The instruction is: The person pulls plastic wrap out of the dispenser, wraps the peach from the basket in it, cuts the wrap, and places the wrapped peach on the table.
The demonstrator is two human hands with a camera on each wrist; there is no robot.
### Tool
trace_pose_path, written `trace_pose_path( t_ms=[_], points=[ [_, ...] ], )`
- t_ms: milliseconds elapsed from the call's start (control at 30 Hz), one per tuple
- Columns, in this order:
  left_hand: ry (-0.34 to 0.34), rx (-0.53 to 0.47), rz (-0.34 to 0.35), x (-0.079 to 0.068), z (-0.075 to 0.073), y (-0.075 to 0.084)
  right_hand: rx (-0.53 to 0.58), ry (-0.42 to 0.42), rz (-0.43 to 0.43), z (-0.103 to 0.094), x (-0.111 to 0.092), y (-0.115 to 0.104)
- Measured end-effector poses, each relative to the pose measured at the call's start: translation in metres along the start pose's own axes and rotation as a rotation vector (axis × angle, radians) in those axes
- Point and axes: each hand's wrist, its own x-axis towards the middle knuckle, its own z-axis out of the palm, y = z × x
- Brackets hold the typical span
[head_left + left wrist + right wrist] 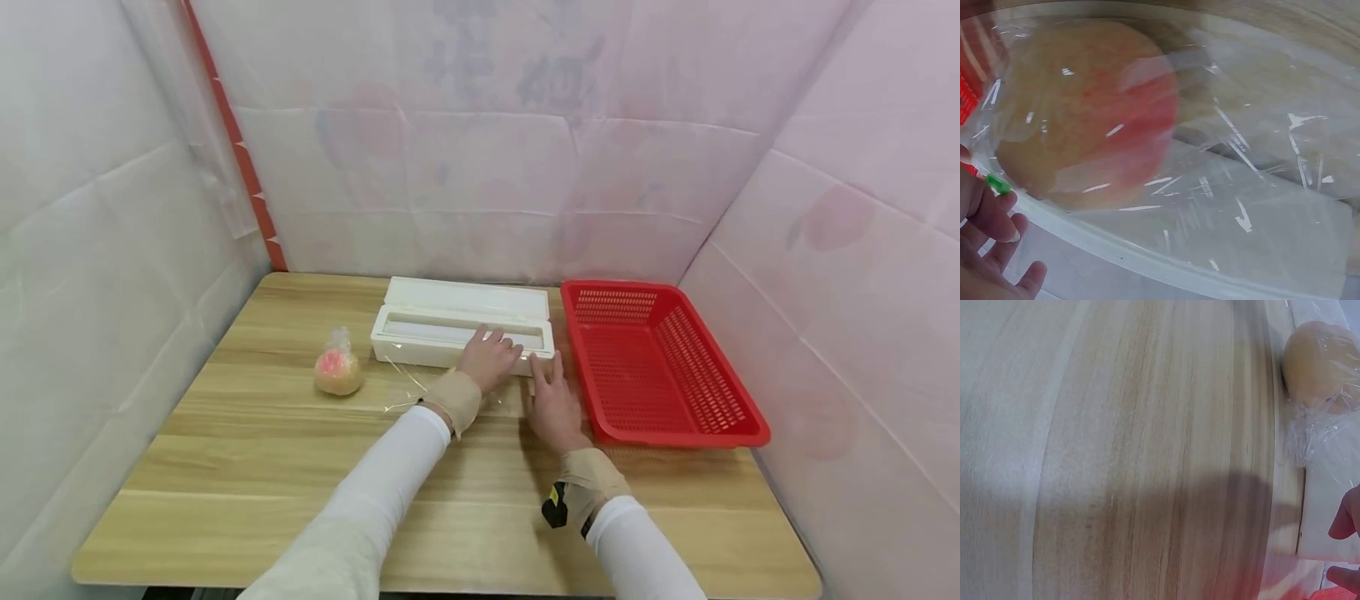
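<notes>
A long white cling film box (420, 353) lies on the table with its lid raised at the back; a film roll (427, 332) shows inside. My left hand (491, 358) is at its front rim, fingers loosely bent. Clear cling film (1254, 187) stretches from the box over a peach-like fruit (1091, 119), mostly hidden under my left wrist in the head view. A small green piece (997, 184) sits on the rim beside my left fingers. My right hand (557, 407) is at the box's right front corner, its fingers extended and spread, holding nothing.
A film-wrapped peach-like fruit (337, 373) with a twisted top stands on the left of the wooden table (247, 475). A red plastic basket (678, 438) stands close to the box's right end. White sheeting (480, 167) encloses the table's back and sides.
</notes>
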Motion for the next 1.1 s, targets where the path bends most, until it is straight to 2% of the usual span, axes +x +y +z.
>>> trace_pose_path(
  t_ms=[167, 267, 567, 833, 1000, 1100],
  points=[
    [0.008, 0.012, -0.007, -0.009, 0.003, -0.007, 0.003, 0.012, -0.015, 0.000, 0.000, -0.001],
    [-0.009, 0.010, -0.011, -0.013, 0.005, -0.013, 0.013, 0.011, -0.013, 0.001, 0.000, -0.001],
    [-0.049, -0.033, -0.048, -0.035, 0.006, -0.041, 0.016, -0.039, 0.012, -0.004, -0.002, 0.002],
    [-0.076, -0.052, -0.029, -0.053, 0.004, -0.061, -0.013, -0.037, 0.010, -0.006, -0.005, 0.004],
    [-0.066, -0.004, -0.019, -0.063, 0.004, -0.078, -0.015, -0.039, 0.006, -0.006, -0.003, 0.002],
    [-0.031, 0.022, -0.028, -0.072, 0.008, -0.089, -0.030, -0.034, 0.011, -0.007, -0.003, 0.002]
  ],
)
